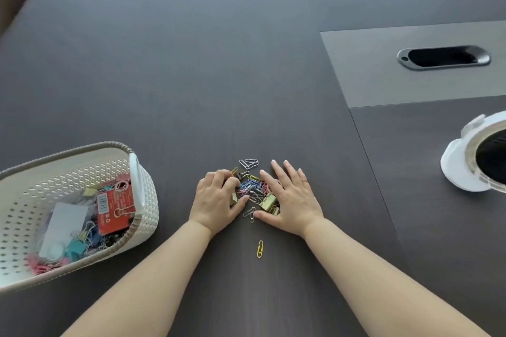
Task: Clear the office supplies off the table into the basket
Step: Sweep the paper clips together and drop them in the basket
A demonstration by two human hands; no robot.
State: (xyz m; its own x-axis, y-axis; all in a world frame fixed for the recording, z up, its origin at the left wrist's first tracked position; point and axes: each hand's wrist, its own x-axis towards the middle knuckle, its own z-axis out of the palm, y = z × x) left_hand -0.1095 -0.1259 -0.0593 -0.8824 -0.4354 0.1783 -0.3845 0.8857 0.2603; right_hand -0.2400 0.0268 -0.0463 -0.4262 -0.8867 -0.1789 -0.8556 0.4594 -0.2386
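Observation:
A small pile of coloured paper clips [253, 188] and yellow binder clips [269, 202] lies on the dark table [191, 76] between my hands. My left hand [216, 200] sits on the pile's left side with its fingers curled over some clips. On the right side my right hand [290, 197] lies with straight fingers against the pile. Two silver clips [249, 163] lie just beyond the pile. One yellow paper clip [260, 249] lies apart, nearer to me. The white woven basket [147, 200] stands at the left and holds clips, a red packet and white cards.
A white round object with a dark centre [473, 164] sits at the right edge. A grey panel with a black cable slot [443, 57] is set into the table at the far right. The table's far left corner is rounded.

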